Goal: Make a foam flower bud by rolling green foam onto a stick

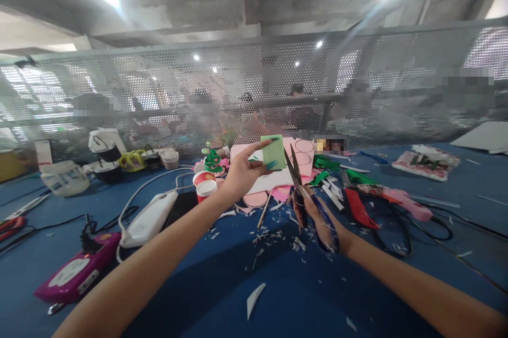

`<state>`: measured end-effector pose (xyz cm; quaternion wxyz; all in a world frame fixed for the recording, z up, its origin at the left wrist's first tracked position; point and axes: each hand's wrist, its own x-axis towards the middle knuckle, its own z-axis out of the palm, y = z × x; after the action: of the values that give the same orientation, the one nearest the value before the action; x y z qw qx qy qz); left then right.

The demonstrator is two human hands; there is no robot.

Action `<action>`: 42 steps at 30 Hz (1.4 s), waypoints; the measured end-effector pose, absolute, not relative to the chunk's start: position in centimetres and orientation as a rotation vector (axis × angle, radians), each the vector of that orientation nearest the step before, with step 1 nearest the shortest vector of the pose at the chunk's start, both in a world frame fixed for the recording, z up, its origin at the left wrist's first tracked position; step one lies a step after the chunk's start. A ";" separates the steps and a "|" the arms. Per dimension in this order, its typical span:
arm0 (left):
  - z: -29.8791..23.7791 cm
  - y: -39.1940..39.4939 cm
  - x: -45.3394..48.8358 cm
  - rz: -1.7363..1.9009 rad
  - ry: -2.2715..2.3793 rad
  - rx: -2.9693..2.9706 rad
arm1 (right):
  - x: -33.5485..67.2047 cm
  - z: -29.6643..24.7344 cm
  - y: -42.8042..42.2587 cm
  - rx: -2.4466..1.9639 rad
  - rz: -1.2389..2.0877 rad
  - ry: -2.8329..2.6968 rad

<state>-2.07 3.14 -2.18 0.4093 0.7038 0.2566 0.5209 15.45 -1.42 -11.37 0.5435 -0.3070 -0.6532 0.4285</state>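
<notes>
My left hand pinches a small light-green piece of paper between thumb and fingers, held up above the table. In my right hand is a pair of scissors, my fingers through the dark blue handles. The blades point up and stand slightly apart, just right of the green paper. I cannot tell whether they touch it. Behind the hands lie pink sheets with circles drawn on them. A cut pink disc and a thin stick rest below the left hand.
White paper scraps litter the blue table. On the left are a purple power strip, a white power bank, red-and-white cups and a green spiral tree. A pink glue gun with its cord lies right. A perforated metal screen stands behind.
</notes>
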 end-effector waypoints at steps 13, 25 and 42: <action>-2.8 2.7 -1.6 1.380 0.618 1.712 | 15.5 -11.6 -1.6 -0.773 0.913 -1.620; -3.3 2.2 -1.3 1.283 0.657 1.766 | 15.2 -11.5 -1.7 -0.762 0.893 -1.663; -3.8 2.2 -1.0 1.299 0.615 1.760 | 15.5 -11.6 -1.8 -0.773 0.827 -1.702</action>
<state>-1.03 2.19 -3.75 0.4212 0.7025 0.2456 0.5184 15.46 -1.77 -11.62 0.5216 -0.3228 -0.7102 0.3454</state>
